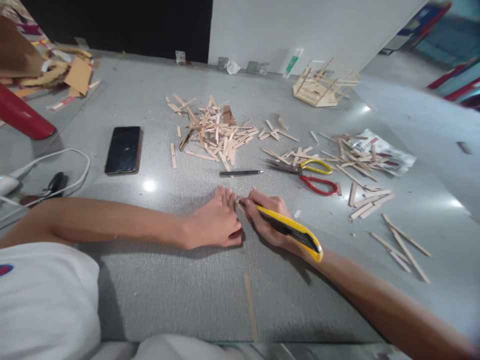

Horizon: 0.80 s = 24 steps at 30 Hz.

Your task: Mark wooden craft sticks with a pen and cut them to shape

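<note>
Knifework seems in hand, the right hand [269, 216] clamped round a yellow utility knife [289, 228], a wood sliver [239, 203] on the worktop [168, 290] beside the left hand [214, 221] (whose grip I cannot tell), so the next stroke calls for steadiness.

A short white fabric sleeve [52, 300] bears a small blue-and-red rounded emblem [5, 269], partly cut off; pale grey cloth [176, 347] shows below; left hand [217, 220] and right hand [268, 212] are bare.
</note>
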Motion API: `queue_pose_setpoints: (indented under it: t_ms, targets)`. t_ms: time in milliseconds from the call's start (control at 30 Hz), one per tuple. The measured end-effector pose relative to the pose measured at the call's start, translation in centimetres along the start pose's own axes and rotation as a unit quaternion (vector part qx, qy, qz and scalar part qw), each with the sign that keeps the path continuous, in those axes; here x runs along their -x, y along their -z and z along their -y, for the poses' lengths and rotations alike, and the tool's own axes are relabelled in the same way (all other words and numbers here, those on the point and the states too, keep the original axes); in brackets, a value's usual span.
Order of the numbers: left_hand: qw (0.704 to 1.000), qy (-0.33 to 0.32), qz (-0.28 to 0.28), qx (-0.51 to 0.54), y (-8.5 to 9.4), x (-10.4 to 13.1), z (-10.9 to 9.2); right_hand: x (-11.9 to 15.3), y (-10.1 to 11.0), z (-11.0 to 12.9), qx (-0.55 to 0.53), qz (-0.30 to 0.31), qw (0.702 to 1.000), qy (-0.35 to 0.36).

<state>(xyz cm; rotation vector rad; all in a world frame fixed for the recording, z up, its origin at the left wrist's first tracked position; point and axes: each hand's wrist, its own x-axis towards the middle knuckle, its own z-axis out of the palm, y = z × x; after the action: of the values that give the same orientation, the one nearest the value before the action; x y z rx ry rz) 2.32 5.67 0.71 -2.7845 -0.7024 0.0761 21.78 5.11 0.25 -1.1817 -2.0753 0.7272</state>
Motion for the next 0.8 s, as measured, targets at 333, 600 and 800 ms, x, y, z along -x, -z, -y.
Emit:
queue_pose_setpoints:
  t_ms: [333,600,800]
  targets:
    - [0.999,-0.032,-0.020,-0.027,-0.3,0.1,0.4,0.6,0.4,-0.2,-0.023,0.012,1.000,-0.007]
    - [0.993,-0.018,-0.092,-0.076,-1.0,0.3,0.0,0.5,0.0,-0.8,-0.102,-0.015,0.992,-0.071]
    - [0.991,-0.015,-0.103,-0.078,-1.0,0.2,0.0,0.2,0.1,-0.3,-0.087,-0.009,0.993,-0.074]
